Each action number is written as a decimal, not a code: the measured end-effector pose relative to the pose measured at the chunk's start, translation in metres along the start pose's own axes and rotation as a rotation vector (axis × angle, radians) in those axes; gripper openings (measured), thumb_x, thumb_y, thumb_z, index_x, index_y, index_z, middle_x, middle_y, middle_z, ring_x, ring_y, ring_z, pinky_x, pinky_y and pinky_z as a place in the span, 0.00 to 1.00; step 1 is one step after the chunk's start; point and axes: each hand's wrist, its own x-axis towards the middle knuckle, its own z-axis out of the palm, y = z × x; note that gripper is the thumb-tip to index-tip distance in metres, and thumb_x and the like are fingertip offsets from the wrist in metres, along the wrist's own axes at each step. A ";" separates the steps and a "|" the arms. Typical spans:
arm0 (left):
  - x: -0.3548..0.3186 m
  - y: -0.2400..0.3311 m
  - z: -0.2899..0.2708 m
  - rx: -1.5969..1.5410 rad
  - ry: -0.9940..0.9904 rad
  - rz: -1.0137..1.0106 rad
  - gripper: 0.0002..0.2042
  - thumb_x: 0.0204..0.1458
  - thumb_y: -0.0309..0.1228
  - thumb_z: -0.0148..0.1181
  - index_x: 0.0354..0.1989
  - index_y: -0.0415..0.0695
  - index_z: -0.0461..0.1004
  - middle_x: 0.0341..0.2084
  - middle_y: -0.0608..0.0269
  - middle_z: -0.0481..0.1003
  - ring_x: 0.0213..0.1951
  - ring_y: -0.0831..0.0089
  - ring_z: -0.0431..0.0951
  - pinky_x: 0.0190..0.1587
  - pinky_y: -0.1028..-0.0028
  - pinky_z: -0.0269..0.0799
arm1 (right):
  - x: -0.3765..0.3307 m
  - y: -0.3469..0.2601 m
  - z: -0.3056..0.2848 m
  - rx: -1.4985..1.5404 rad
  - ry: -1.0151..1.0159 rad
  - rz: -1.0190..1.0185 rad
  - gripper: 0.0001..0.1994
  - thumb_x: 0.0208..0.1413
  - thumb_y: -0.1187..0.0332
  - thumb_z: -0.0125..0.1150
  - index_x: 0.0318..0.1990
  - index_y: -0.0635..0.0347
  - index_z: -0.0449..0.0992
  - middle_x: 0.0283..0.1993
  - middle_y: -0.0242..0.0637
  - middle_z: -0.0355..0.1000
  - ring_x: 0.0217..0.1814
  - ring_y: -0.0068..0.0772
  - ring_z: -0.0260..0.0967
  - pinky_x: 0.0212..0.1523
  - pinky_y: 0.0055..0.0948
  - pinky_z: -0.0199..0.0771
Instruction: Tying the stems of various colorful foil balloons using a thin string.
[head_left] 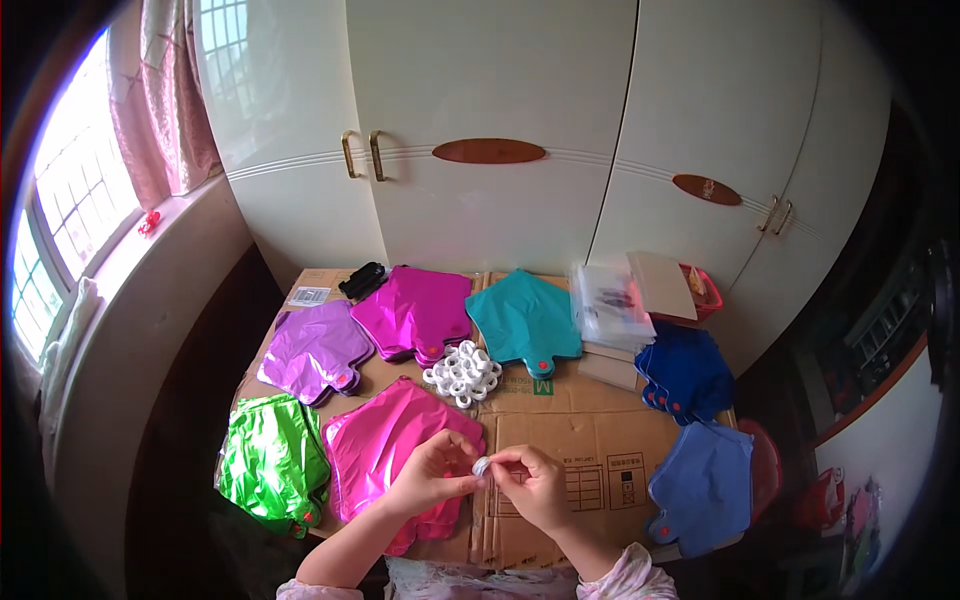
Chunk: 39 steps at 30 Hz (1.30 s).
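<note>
Just in front of the pile of white rings (463, 373), toward the person, both hands meet over the flattened cardboard sheet (560, 440) that covers the table. The left hand (432, 472) and the right hand (535, 487) pinch one small white ring (481, 466) between their fingertips, each hand closed on it from its own side; the ring sits right at the point where thumbs and forefingers come together, lifted just off the cardboard. Whether it is a roll of tape or a plain plastic ring is too small to tell.

Around the pile of rings lie stacks of flat foil balloons. The hot pink stack (390, 450) lies under the left hand, nearer the person than the pile. The green stack (272, 462) lies farther left of it. Left of the pile is the lilac stack (315, 350), behind it the magenta stack (418, 312) and the teal stack (525, 318). Right of the pile lie the dark blue stack (688, 372) and, nearer the person, the lighter blue stack (708, 485). Clear plastic packets (610, 305) and a red basket (705, 292) sit behind the dark blue stack.

Beyond the pile stands a white wardrobe (500, 120) with brass handles; to its left is a barred window (60, 230) with a pink curtain (165, 100).
</note>
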 end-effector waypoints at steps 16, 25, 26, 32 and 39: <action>0.133 -0.024 -0.094 1.406 0.255 0.351 0.05 0.44 0.29 0.60 0.30 0.44 0.75 0.23 0.59 0.75 0.28 0.61 0.75 0.33 0.65 0.71 | -0.024 0.006 -0.018 0.043 -0.082 0.013 0.10 0.51 0.75 0.59 0.41 0.64 0.72 0.40 0.37 0.70 0.38 0.25 0.72 0.40 0.21 0.74; 0.144 -0.047 -0.115 1.462 0.129 0.445 0.05 0.42 0.29 0.59 0.27 0.46 0.78 0.26 0.64 0.76 0.35 0.64 0.73 0.38 0.66 0.68 | -0.047 -0.002 -0.037 -0.040 -0.095 0.000 0.10 0.51 0.75 0.58 0.42 0.62 0.72 0.38 0.35 0.71 0.36 0.23 0.70 0.35 0.20 0.71; 0.145 -0.046 -0.115 1.432 0.119 0.463 0.05 0.43 0.29 0.58 0.28 0.46 0.78 0.28 0.64 0.76 0.35 0.64 0.73 0.38 0.66 0.68 | -0.048 -0.004 -0.038 -0.052 -0.097 -0.005 0.09 0.51 0.75 0.58 0.41 0.62 0.72 0.38 0.35 0.71 0.35 0.23 0.70 0.35 0.19 0.71; 0.135 -0.030 -0.122 1.392 0.053 0.440 0.09 0.45 0.29 0.58 0.36 0.43 0.77 0.37 0.59 0.76 0.42 0.62 0.74 0.42 0.67 0.70 | -0.061 -0.012 -0.045 -0.031 -0.082 0.067 0.07 0.51 0.76 0.58 0.39 0.64 0.73 0.35 0.35 0.71 0.35 0.21 0.68 0.34 0.19 0.69; 0.008 0.052 -0.057 0.905 0.141 0.155 0.14 0.46 0.24 0.57 0.43 0.39 0.72 0.33 0.55 0.76 0.36 0.63 0.77 0.40 0.70 0.72 | -0.122 -0.019 -0.065 0.037 -0.383 0.130 0.11 0.48 0.80 0.54 0.39 0.62 0.75 0.34 0.38 0.73 0.34 0.30 0.71 0.34 0.24 0.70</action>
